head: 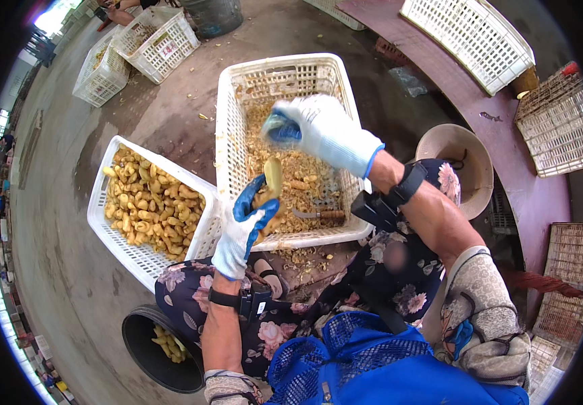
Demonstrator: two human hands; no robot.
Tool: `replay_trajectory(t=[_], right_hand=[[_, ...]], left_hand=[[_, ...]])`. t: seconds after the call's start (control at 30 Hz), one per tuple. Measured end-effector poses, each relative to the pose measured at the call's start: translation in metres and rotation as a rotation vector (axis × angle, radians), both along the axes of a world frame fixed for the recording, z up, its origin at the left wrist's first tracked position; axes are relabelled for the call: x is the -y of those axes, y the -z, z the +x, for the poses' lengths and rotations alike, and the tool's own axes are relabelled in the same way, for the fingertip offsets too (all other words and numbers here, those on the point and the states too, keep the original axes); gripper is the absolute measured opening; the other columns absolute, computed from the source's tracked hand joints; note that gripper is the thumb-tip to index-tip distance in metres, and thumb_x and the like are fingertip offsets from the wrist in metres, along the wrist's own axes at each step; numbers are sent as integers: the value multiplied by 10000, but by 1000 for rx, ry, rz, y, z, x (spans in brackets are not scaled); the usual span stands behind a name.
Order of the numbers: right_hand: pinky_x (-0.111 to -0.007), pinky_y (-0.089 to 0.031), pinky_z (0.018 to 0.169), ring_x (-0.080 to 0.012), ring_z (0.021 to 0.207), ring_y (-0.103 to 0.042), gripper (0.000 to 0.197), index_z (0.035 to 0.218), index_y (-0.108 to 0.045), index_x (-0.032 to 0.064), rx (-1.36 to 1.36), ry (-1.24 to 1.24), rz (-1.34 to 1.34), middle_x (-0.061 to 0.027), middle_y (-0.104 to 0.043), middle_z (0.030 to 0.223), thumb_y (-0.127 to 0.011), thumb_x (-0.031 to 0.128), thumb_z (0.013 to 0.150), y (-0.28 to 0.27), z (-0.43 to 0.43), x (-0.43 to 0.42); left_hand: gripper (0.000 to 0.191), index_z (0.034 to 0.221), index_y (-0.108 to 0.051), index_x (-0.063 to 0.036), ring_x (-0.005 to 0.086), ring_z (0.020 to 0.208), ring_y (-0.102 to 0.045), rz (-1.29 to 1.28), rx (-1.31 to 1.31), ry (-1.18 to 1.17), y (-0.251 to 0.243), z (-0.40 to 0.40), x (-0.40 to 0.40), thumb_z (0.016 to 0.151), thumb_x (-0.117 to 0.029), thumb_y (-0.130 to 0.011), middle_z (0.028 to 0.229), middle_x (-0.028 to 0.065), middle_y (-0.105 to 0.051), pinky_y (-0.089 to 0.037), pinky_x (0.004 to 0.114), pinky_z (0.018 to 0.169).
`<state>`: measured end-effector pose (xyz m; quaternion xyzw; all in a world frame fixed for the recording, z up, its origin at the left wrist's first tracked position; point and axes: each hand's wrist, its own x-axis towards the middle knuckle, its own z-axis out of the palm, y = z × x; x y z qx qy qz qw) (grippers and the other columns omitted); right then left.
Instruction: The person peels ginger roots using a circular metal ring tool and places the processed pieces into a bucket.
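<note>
My left hand, in a white glove with blue coated fingers, grips a piece of ginger root. A pale yellow lobe sticks up from between thumb and fingers. Above and to the right, my right hand wears a matching glove. Its fingers are curled and blurred, so whether something sits inside cannot be made out. Both hands are over a white plastic crate with ginger peelings covering much of its bottom. A small curved-blade knife with a wooden handle lies on the peelings, apart from both hands.
On the left stands a white crate full of ginger roots. A black bucket holding some ginger is by my left leg. A beige bucket-shaped container stands at right, near a purplish bench. More crates stand behind.
</note>
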<state>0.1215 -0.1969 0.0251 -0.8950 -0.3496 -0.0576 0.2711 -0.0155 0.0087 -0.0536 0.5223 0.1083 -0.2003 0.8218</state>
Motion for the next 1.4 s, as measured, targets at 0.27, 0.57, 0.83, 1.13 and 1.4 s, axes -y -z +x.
replay_trajectory(t=[0.27, 0.57, 0.83, 1.13, 1.4], right_hand=[[-352, -520, 791, -266, 842, -665, 321, 1069, -654, 7, -361, -240, 313, -171, -701, 948, -756, 74, 772, -12, 7, 16], [-192, -475, 570, -41, 705, -562, 299, 1099, -662, 37, -908, -92, 679, 9, -643, 875, -741, 215, 873, -9, 7, 14], [-177, -470, 574, -45, 711, -574, 312, 1110, -654, 51, -1199, -366, 732, 10, -653, 901, -725, 257, 887, 8, -13, -4], [-195, -487, 588, -57, 747, -584, 409, 1140, -630, 35, -852, -109, 796, -2, -659, 919, -750, 315, 867, -16, -7, 7], [-354, -539, 796, -313, 874, -691, 384, 1118, -652, 29, -198, -190, 214, -171, -698, 947, -778, 90, 760, -2, -6, 13]], left_hand=[[653, 1435, -393, 12, 144, 1085, -563, 76, 64, 40, -17, -5, -4, 876, -103, -711, 1235, 79, -572, -486, 269, 900], [725, 1463, -342, 26, 157, 1110, -536, 52, 183, 29, -10, -11, -10, 876, -161, -723, 1262, 87, -558, -457, 297, 950], [600, 1365, -422, -13, 168, 774, -590, -148, 269, 113, -31, -5, 13, 864, -179, -706, 1097, 139, -620, -506, 272, 663], [578, 1348, -484, -13, 111, 977, -572, 269, 324, 14, -25, 0, 6, 828, -37, -737, 1122, 44, -606, -484, 246, 870], [609, 1367, -499, -34, 131, 1025, -594, 556, 372, 28, -24, -4, -2, 819, -79, -758, 1173, 64, -631, -490, 281, 914]])
